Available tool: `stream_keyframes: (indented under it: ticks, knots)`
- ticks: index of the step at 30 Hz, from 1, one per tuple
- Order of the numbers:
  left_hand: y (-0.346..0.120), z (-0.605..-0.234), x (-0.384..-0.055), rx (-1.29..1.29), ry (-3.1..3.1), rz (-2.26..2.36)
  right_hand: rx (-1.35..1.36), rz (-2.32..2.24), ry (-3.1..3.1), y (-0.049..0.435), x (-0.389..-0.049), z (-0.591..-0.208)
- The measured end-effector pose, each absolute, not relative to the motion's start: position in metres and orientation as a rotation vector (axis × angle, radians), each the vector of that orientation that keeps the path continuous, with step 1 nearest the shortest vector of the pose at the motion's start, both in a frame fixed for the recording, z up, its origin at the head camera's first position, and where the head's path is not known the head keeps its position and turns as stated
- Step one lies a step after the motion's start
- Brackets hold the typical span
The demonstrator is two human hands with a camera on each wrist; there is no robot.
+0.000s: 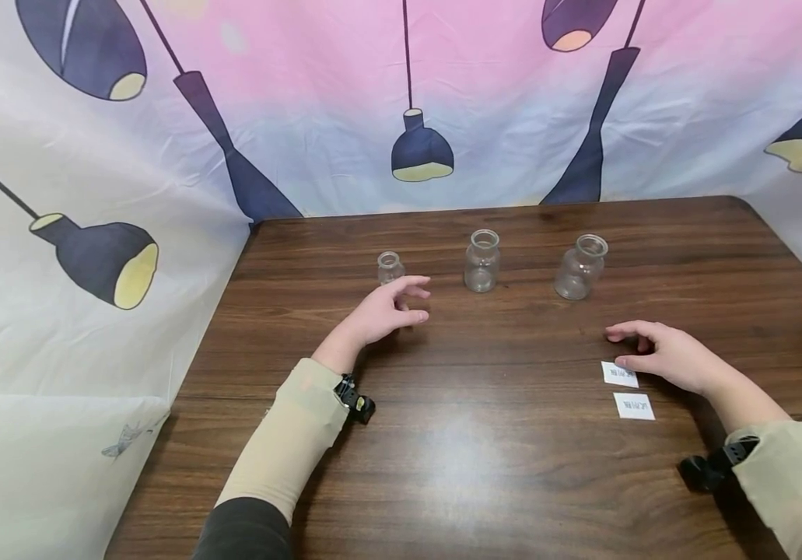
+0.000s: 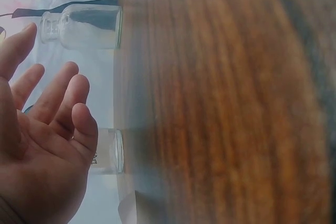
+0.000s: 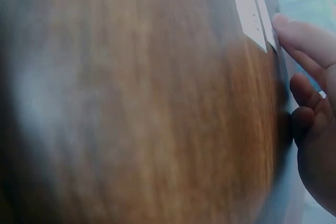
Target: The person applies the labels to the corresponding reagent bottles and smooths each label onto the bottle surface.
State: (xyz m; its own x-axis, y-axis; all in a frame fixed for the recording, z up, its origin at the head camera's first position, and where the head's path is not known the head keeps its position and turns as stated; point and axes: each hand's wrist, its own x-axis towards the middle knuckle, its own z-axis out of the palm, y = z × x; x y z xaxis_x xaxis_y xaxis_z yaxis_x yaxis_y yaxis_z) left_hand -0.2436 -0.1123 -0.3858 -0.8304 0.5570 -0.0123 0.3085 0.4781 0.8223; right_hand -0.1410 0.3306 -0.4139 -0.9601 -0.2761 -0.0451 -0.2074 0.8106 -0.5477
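Three clear glass jars stand upright toward the back of the table: a small jar [image 1: 390,264] at left, a medium jar [image 1: 482,263] in the middle and a wide jar [image 1: 579,268] at right. My left hand [image 1: 385,311] partly covers the small jar, its fingers loosely bent and nothing in them. In the left wrist view the palm faces the camera, with one jar [image 2: 90,26] beyond the thumb. My right hand [image 1: 681,356] is over two white paper labels; its thumb tip overlaps the farther label [image 1: 618,375]. The nearer label [image 1: 634,406] lies uncovered, dark print showing.
The dark wood-grain table [image 1: 485,467] reaches back to a fabric backdrop [image 1: 344,148] printed with hanging lamps. More fabric hangs along the left side. Both wrists wear a small black camera [image 1: 357,400] over light sleeves.
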Motion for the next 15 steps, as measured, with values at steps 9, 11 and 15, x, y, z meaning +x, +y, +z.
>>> stream_keyframes:
  ticks: [9,11,15]
  knots:
    - [-0.1111,-0.3855,-0.2445,0.744,2.441,1.273,-0.363,-0.853,2.872,0.3323,-0.1390,-0.4147]
    - [-0.1109,-0.3858,-0.2445,0.744,2.436,1.277,-0.373,-0.850,2.879,0.3319,-0.1391,-0.4153]
    - [-0.1103,-0.3863,-0.2444,0.745,2.435,1.285,-0.376,-0.845,2.899,0.3310,-0.1396,-0.4168]
